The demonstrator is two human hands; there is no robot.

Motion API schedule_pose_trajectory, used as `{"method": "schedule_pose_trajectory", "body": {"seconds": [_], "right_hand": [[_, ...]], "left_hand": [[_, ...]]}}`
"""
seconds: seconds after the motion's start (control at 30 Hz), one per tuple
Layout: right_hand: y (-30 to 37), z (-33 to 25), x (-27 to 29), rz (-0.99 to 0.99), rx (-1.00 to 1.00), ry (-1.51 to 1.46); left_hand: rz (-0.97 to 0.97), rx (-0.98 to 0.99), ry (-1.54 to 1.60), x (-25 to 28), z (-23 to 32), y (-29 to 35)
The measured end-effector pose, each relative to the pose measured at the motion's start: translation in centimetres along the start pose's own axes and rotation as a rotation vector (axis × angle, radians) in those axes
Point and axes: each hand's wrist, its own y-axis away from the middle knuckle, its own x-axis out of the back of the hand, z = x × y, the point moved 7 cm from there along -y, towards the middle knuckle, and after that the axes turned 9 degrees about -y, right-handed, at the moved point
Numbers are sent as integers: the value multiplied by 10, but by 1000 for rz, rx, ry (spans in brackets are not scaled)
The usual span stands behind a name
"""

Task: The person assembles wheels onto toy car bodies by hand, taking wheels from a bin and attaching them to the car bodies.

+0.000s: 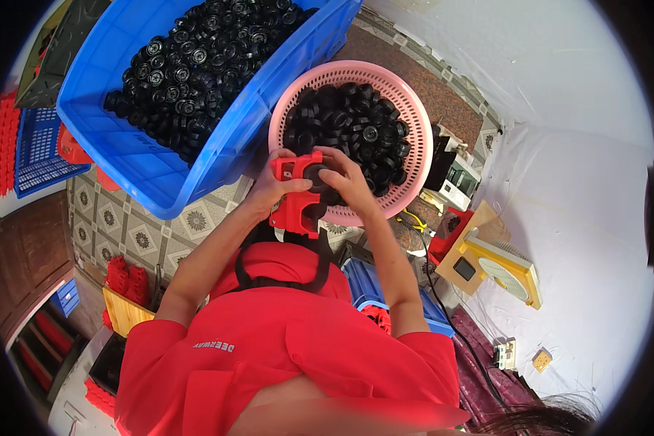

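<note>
A red plastic frame (292,211) with cut-outs, perhaps a toy vehicle body, is held in front of my lap. My left hand (269,187) grips its left side, thumb across the front. At its upper right sits a black wheel (314,174), pressed against the frame by my right hand (347,180), with the thumb on the wheel. Just beyond both hands stands a round pink basket (423,138), full of loose black wheels (345,120). My fingertips on the far side of the frame are partly hidden.
A large blue crate (218,171) of black wheels stands far left, beside the pink basket. Red parts (127,280) are stacked at the left. To the right are a yellow fan (512,272) and a dark cable (443,298). A blue bin (367,283) sits by my right arm.
</note>
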Motion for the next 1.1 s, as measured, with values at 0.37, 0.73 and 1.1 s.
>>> {"method": "schedule_pose_trajectory", "body": {"seconds": [0.37, 0.73, 1.1], "right_hand": [[-91, 8, 84, 284, 358, 1267], [33, -42, 17, 267, 44, 321], [61, -97, -40, 96, 339, 103]], "left_hand": [[139, 12, 344, 17, 4, -30], [116, -141, 175, -25, 48, -40], [91, -507, -323, -51, 121, 62]]}}
